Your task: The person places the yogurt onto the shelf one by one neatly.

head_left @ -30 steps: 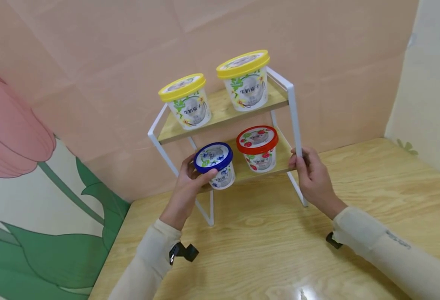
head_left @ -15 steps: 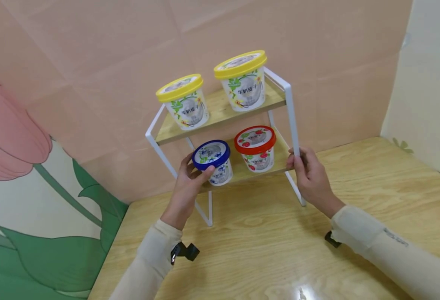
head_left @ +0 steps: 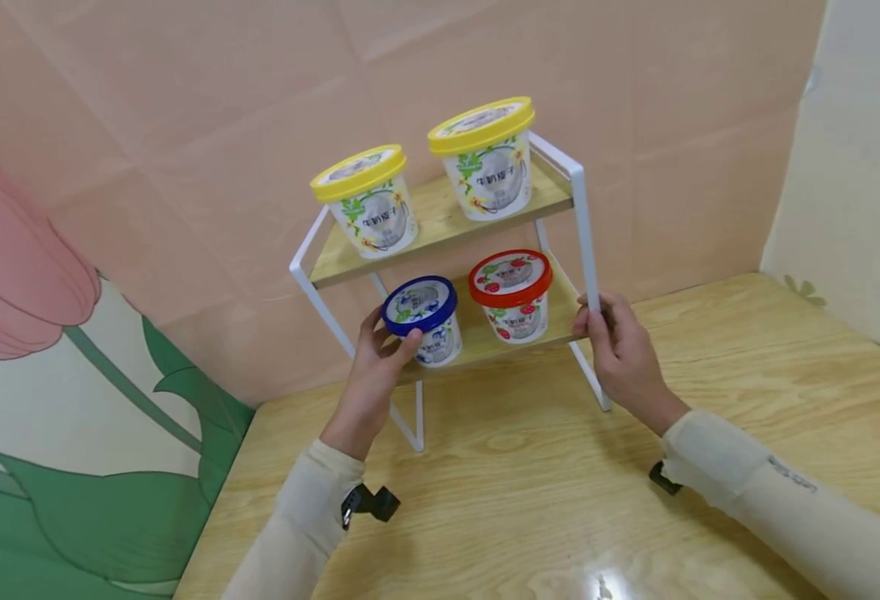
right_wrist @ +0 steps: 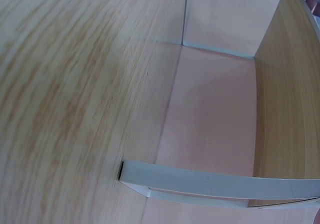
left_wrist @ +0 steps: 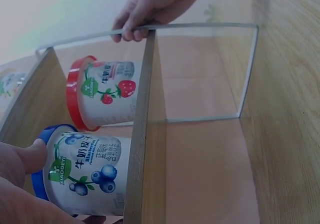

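Observation:
In the head view my left hand holds a blue-lidded cup at the left end of the lower board of a two-tier shelf. The thumb lies at its lid rim, and the other fingers are mostly hidden behind it. Blueberries are printed on its side in the left wrist view, where its base meets the board. My right hand grips the shelf's white right post. Beside the blue-lidded cup stands a red-lidded strawberry cup, slightly apart from it in the head view.
Two yellow-lidded cups, a left one and a right one, stand on the upper board. The shelf rests on a wood-grain table before a pink backdrop. A tulip mural covers the left wall.
The blue-lidded cup has moved slightly back onto the lower board, with my left hand still around it. My right hand keeps its grip on the post. The head view has shifted slightly.

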Motion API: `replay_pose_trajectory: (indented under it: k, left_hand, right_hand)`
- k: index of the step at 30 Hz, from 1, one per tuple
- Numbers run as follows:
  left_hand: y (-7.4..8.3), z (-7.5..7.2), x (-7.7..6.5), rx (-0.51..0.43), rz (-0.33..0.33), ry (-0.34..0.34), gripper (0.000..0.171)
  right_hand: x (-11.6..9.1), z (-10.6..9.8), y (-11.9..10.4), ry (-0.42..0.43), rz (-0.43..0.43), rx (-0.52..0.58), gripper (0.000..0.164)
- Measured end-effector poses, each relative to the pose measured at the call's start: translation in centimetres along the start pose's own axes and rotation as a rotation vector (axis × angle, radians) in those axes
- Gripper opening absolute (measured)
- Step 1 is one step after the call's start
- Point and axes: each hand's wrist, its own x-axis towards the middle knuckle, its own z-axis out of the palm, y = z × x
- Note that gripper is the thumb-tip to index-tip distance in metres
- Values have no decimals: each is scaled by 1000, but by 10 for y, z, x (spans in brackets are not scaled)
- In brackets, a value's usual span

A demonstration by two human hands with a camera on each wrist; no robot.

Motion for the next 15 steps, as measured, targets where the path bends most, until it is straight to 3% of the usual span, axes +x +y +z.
replay_pose_trajectory:
  k: [15]
  left_hand:
    - [-5, 1, -3, 21, 25, -69, 86]
  right_hand:
    - [1, -8, -2, 14, 4, -7, 21]
